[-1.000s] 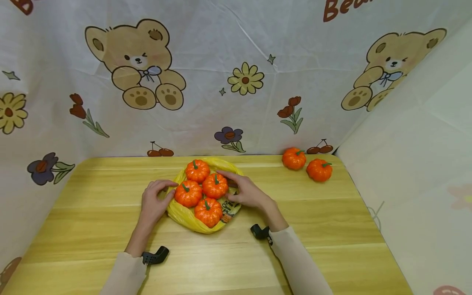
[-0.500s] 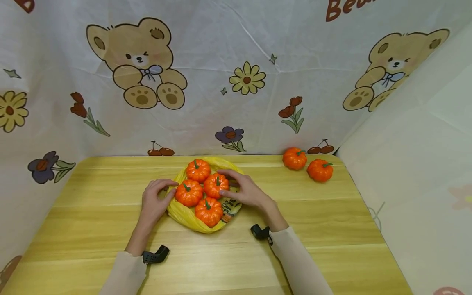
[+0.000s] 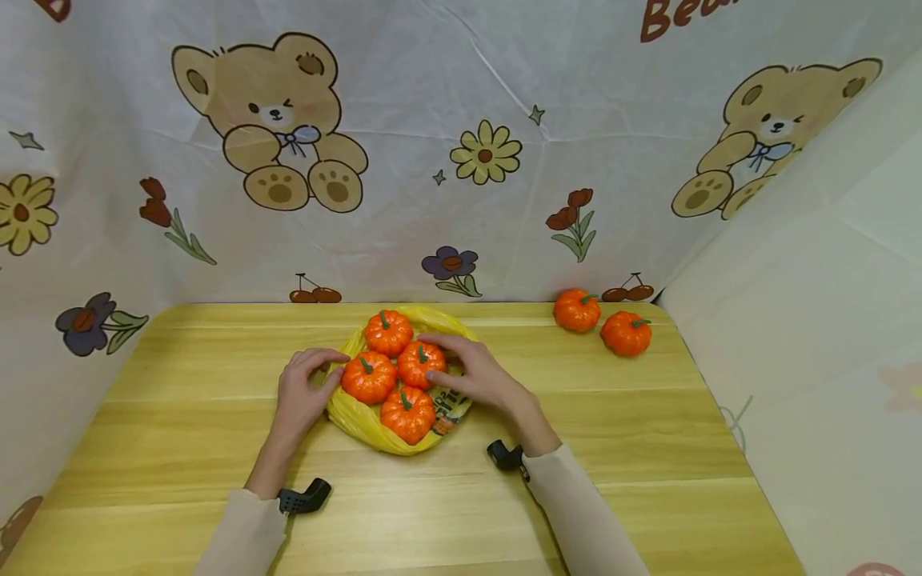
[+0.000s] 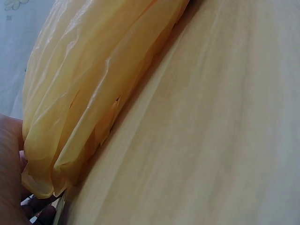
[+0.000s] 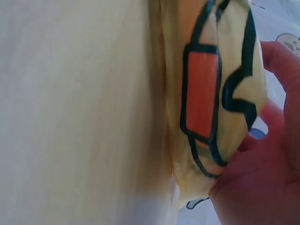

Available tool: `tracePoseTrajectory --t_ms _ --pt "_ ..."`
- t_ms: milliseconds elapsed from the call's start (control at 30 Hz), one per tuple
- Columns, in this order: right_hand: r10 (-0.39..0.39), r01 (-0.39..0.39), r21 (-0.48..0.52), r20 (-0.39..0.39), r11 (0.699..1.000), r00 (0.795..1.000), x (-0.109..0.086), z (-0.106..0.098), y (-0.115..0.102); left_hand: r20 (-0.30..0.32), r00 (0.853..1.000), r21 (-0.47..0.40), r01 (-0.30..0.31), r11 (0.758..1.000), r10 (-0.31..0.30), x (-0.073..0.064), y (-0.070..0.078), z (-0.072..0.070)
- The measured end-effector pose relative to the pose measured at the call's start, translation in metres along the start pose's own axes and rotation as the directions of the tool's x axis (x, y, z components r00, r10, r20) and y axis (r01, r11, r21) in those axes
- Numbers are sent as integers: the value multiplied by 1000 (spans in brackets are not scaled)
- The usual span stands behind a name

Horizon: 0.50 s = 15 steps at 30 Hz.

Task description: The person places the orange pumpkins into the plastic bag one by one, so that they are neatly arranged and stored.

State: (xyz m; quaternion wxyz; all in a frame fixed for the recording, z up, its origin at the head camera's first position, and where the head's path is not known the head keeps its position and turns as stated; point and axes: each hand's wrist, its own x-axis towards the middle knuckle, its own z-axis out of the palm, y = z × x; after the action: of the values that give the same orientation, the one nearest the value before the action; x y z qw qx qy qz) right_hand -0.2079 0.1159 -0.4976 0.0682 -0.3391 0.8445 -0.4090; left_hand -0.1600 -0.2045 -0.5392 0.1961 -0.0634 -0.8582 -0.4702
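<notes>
A yellow plastic bag (image 3: 360, 424) lies on the wooden table with its mouth rolled wide. Several small orange pumpkins with green stems sit inside, one nearest the front (image 3: 407, 416). At the bag's left rim my left hand (image 3: 302, 392) pinches the plastic between thumb and fingers, beside the left pumpkin (image 3: 369, 378). Reaching over the right rim, my right hand (image 3: 486, 376) has thumb and forefinger around the right pumpkin (image 3: 418, 364). The left wrist view shows the bag's creased side (image 4: 89, 93); the right wrist view shows its printed side (image 5: 201, 93) beside my palm.
Two more orange pumpkins, one by the wall (image 3: 576, 310) and one nearer the table's right edge (image 3: 626, 334), stand at the back right. A bear-print cloth (image 3: 403, 224) hangs behind the table (image 3: 612, 448). Each wrist wears a small black camera.
My right thumb has moved left, from beside the right pumpkin onto its front. My left hand stays at the rim, and the pumpkins look unmoved.
</notes>
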Motion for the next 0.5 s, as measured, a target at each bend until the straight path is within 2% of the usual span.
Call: tracePoseTrajectory --t_ms 167,500 --pt "28 -28 -80 -2 996 1000 2 2 -3 1 1000 -1 11 1000 -11 1 0 0" --pt "44 -41 -71 35 997 998 -1 2 -3 -3 1000 4 12 1000 -12 0 -4 1"
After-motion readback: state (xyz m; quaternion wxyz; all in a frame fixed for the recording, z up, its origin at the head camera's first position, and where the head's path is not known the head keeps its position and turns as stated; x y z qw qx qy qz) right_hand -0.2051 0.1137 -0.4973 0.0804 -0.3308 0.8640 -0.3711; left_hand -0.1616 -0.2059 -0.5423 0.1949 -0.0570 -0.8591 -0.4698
